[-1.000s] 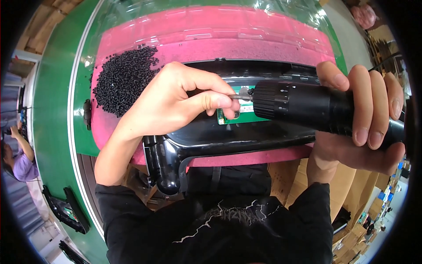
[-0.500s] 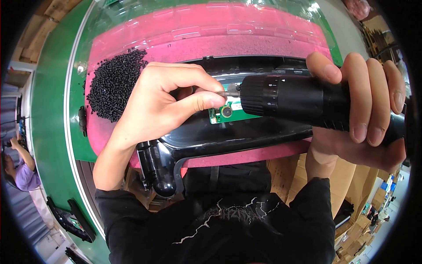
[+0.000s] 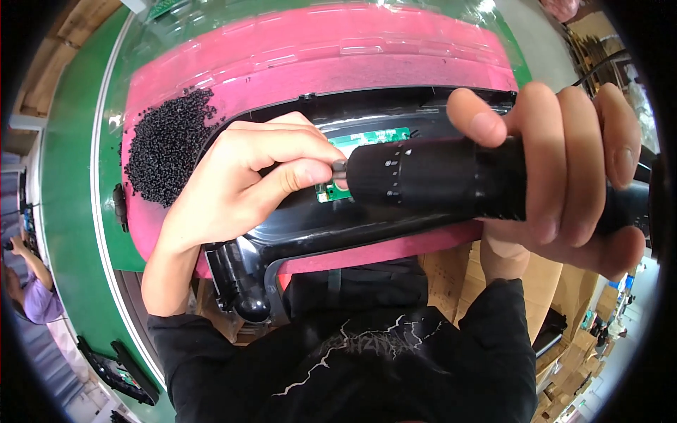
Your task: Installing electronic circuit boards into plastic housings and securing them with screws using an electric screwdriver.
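Note:
My right hand (image 3: 564, 162) is wrapped round a black electric screwdriver (image 3: 437, 176), held nearly level with its nose pointing left. At the nose, the thumb and forefinger of my left hand (image 3: 240, 173) pinch together against the short metal bit (image 3: 340, 170). Whether a small screw is between those fingertips is hidden. Beneath both hands lies a large glossy black plastic housing (image 3: 310, 229), open side up. A green circuit board (image 3: 377, 136) sits inside it, partly covered by the screwdriver and my fingers.
A heap of small black screws (image 3: 166, 151) lies left of the housing on a pink mat (image 3: 282, 74). Clear plastic trays (image 3: 352, 46) stretch along the back. A small black part (image 3: 120, 208) is at the mat's left edge. Another person (image 3: 39, 289) works at far left.
The screwdriver has moved left and a little nearer me, its nose closer to my left fingertips, so less of the bit shows. The whole view has shifted slightly.

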Tool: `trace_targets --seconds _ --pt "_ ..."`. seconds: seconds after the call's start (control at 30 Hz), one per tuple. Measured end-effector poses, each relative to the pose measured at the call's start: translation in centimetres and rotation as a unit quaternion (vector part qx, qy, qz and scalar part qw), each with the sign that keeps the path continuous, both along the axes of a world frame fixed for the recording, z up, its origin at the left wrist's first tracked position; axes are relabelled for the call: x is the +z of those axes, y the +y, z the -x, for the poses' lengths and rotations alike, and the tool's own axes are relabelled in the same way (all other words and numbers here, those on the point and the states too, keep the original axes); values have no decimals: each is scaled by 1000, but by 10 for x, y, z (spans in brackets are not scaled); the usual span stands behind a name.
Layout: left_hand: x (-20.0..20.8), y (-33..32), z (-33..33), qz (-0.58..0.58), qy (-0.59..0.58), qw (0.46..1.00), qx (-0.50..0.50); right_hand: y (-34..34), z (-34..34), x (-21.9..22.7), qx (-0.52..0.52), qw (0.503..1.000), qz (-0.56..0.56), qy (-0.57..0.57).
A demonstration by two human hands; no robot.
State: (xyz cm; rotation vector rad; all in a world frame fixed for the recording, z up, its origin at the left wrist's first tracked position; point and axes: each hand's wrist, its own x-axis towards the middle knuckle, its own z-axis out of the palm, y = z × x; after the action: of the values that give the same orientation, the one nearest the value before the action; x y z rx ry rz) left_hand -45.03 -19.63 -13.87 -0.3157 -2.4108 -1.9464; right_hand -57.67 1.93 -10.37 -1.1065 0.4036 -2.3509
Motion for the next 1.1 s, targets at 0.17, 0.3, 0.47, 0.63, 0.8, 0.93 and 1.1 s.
trace_targets --seconds 0.17,0.3,0.47,0.63,0.8,0.93,1.1 --pt "4 6 4 127 88 986 69 6 6 4 -23 994 -82 65" --pt "8 0 9 228 183 939 182 12 13 14 -54 983 -138 112" --pt "7 0 3 190 109 971 93 9 14 13 -111 966 -214 92" --pt "1 -2 1 168 99 980 35 -1 18 11 -136 941 -296 94" --pt "3 -3 -3 206 66 976 -10 -6 20 8 -119 940 -301 107" --pt "4 -8 -9 233 59 970 -14 -13 15 8 -128 935 -315 96" --pt "4 -14 -15 282 44 958 -30 -25 8 11 -130 929 -334 97"
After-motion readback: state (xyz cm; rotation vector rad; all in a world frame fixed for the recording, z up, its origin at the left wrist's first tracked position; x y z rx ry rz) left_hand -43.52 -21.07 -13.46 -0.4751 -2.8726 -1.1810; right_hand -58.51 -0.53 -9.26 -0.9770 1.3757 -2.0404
